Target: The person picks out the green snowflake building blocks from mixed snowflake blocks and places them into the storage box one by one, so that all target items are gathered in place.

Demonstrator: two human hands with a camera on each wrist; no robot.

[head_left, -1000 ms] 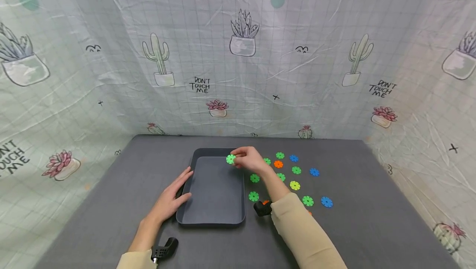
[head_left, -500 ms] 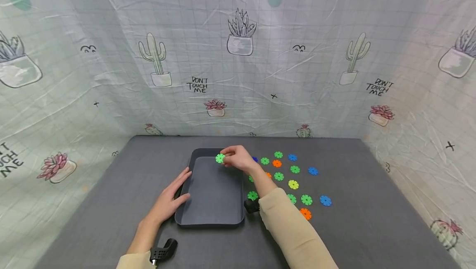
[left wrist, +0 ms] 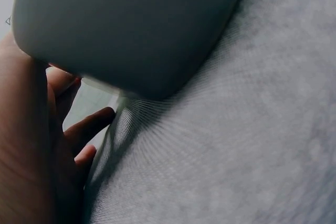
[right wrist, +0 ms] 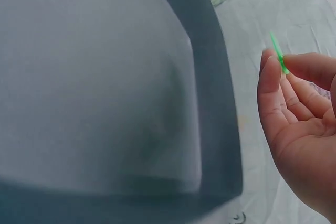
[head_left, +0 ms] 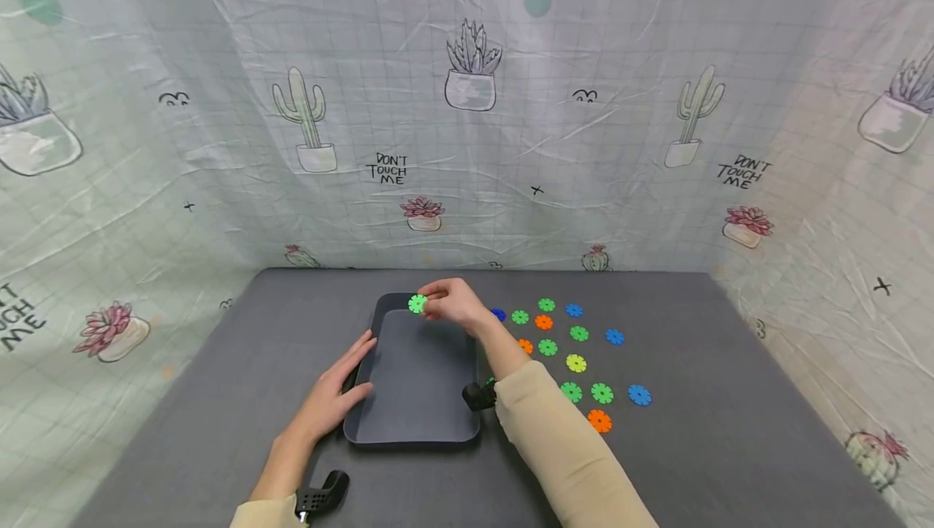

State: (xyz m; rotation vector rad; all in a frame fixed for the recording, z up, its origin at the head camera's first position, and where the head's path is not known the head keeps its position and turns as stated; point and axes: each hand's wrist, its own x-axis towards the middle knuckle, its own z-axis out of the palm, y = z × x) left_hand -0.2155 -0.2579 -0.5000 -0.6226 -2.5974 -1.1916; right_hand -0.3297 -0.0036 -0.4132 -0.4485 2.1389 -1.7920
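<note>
Between thumb and fingertips my right hand [head_left: 454, 303] pinches a thin green notched disc [head_left: 417, 303], which overlaps the far end of a dark grey tray [head_left: 412, 440] in the head view. The right wrist view shows the green disc [right wrist: 279, 56] edge-on in the fingertips, with the tray [right wrist: 215, 103] to its left. My left hand [head_left: 332, 394] lies along the tray's left side, its fingers extended at the rim and the thumb reaching over the edge. In the left wrist view the fingers of the left hand [left wrist: 73, 135] show beneath the tray's dark side [left wrist: 131, 30].
Right of the tray, several notched discs lie spread on the grey table [head_left: 730, 431], among them a yellow disc [head_left: 576, 363], an orange disc [head_left: 600, 421] and a blue disc [head_left: 640, 395]. A cactus-printed curtain [head_left: 540, 122] stands behind the table. My right forearm covers some discs.
My right hand has carried the green disc leftward from the tray's right side to over its far end. The left hand stays at the tray's left rim.
</note>
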